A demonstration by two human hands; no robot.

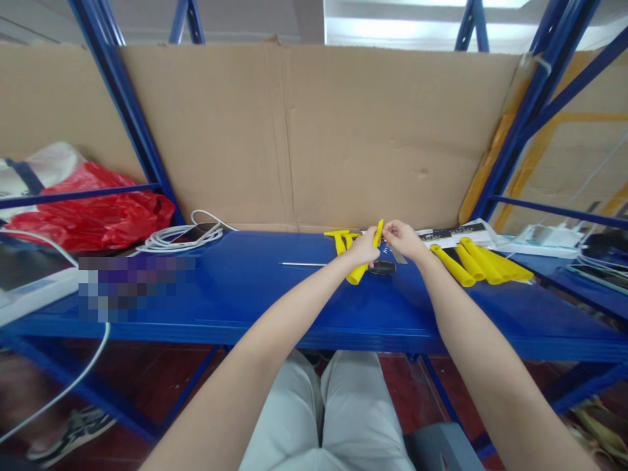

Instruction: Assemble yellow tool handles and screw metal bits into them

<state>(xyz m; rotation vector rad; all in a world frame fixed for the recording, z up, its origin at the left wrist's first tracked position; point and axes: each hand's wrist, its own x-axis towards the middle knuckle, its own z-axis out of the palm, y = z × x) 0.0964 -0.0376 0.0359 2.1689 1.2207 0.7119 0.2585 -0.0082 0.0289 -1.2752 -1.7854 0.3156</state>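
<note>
My left hand is wrapped round a yellow tapered plastic piece, which tilts with its wide end toward me. Close by its upper end, my right hand has its fingertips pinched together; whatever they hold is too small to make out. Beneath my left hand lies a screwdriver with a black handle, its long shaft pointing left. Yellow T-shaped pieces rest just behind my left hand. A few tiny parts and a flat metal strip are on the blue table below my right hand.
Several yellow tapered pieces lie at the right beside printed packaging. A coiled white cable and a red plastic bag sit at the left. Cardboard stands along the back of the blue table, between blue posts.
</note>
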